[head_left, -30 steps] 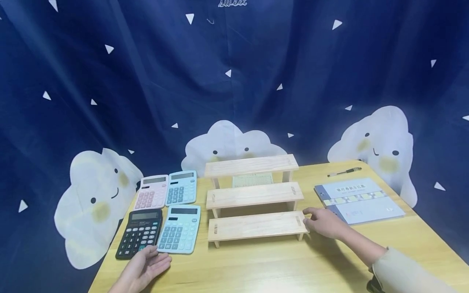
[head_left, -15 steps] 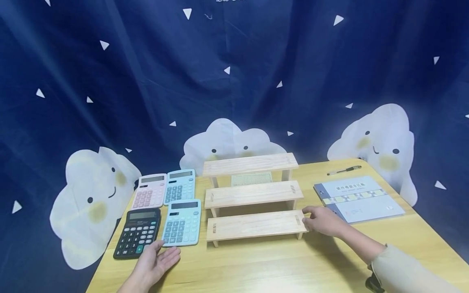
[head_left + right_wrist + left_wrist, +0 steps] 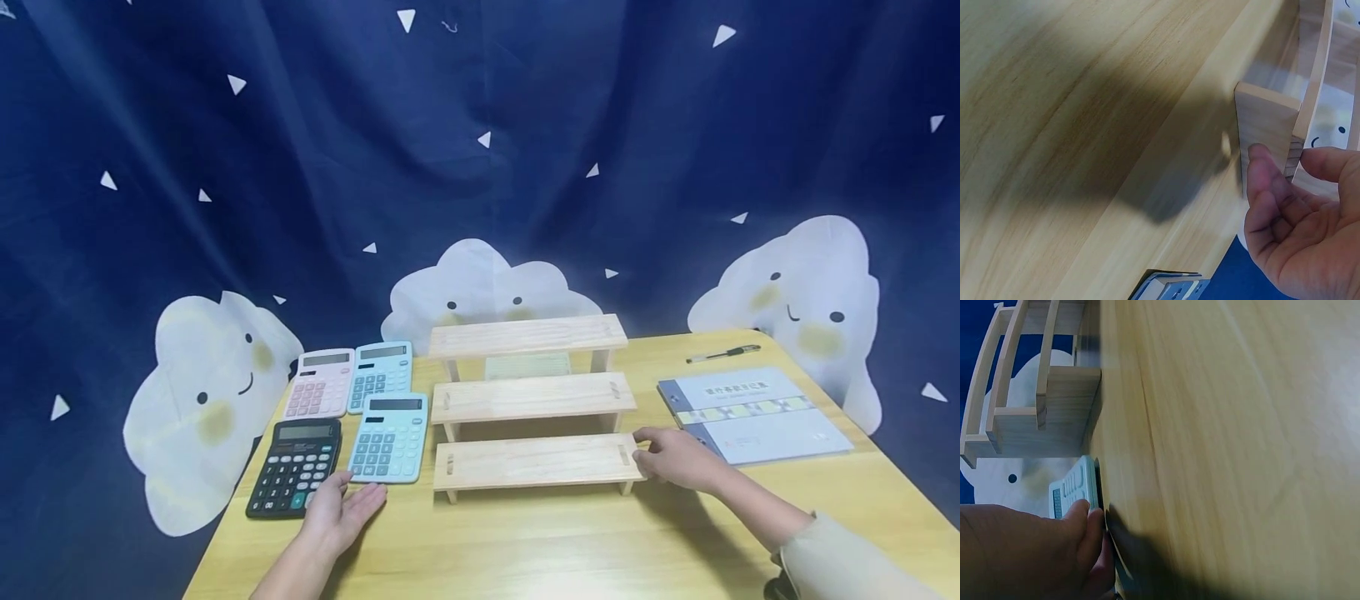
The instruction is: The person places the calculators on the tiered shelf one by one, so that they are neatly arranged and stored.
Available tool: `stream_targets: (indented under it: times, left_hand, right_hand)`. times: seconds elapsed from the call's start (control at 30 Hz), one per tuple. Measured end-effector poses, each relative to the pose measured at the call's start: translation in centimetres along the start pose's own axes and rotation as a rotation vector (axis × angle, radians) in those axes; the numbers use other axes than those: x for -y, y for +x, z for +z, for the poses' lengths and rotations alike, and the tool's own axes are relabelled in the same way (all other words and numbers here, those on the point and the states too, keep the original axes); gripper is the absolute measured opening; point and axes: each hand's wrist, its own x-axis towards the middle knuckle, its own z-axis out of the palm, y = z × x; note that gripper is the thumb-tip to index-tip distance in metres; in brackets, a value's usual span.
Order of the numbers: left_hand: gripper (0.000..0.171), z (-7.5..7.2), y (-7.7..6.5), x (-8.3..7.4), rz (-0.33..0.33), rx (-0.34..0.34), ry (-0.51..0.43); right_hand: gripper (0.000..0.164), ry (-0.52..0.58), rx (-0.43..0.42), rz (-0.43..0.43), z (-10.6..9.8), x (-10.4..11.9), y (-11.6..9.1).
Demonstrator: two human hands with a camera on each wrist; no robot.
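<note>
In the head view, my left hand [image 3: 335, 515] pinches the near left corner of a light blue calculator [image 3: 390, 439], its thumb on top and its fingers underneath. The left wrist view has the same calculator [image 3: 1075, 485] edge-on, beside the wooden stand. That three-step wooden display stand [image 3: 534, 463] is in the middle of the table. At the right end of its lowest step, my right hand [image 3: 677, 461] grips the board's edge. The right wrist view shows the thumb at the board end and curled fingers [image 3: 1266, 178] beside the leg.
Left of the held calculator lies a black calculator [image 3: 294, 467]. Behind are a pink calculator [image 3: 321, 383] and another light blue one [image 3: 381, 364], partly covered. A blue notebook [image 3: 757, 414] and a pen [image 3: 723, 353] lie right. Printed paper [image 3: 527, 365] shows behind the stand.
My left hand has carried the light blue calculator away from me and slightly right, so it now overlaps the rear blue one in view. My right hand stays at the stand's end.
</note>
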Motion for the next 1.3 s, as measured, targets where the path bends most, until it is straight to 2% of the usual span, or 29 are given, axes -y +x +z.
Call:
stream_targets:
  times: [0.17,0.3,0.6,0.77,0.93,1.17,1.3]
  left_hand:
    - [0.062,0.5,0.6,0.1,0.015,-0.007,0.022]
    - [0.059,0.3,1.1,0.0,0.032,-0.023,0.08]
    - [0.056,0.3,1.9,-0.8,-0.008,0.002,0.19]
    - [0.051,0.7,2.2,-1.2,-0.007,0.03,0.219]
    - [0.048,0.9,2.5,-1.5,-0.017,0.025,0.231]
    - [0.057,1.0,2.7,-2.0,-0.061,0.0,0.23]
    - [0.052,0.9,2.8,-2.0,-0.056,-0.002,0.253]
  right_hand:
    - [0.046,0.018,0.01,-0.005,-0.2,-0.2,-0.1]
    - [0.047,0.033,0.015,-0.003,-0.3,-0.2,0.0]
    - [0.046,0.048,0.012,0.006,-0.3,-0.3,0.2]
    - [0.046,0.056,0.019,0.004,-0.4,-0.2,0.1]
    - [0.047,0.063,0.026,0.009,-0.3,-0.1,0.0]
    - [0.046,0.073,0.033,0.007,-0.4,-0.1,0.0]
    - [0.047,0.083,0.036,0.015,-0.4,-0.1,0.1]
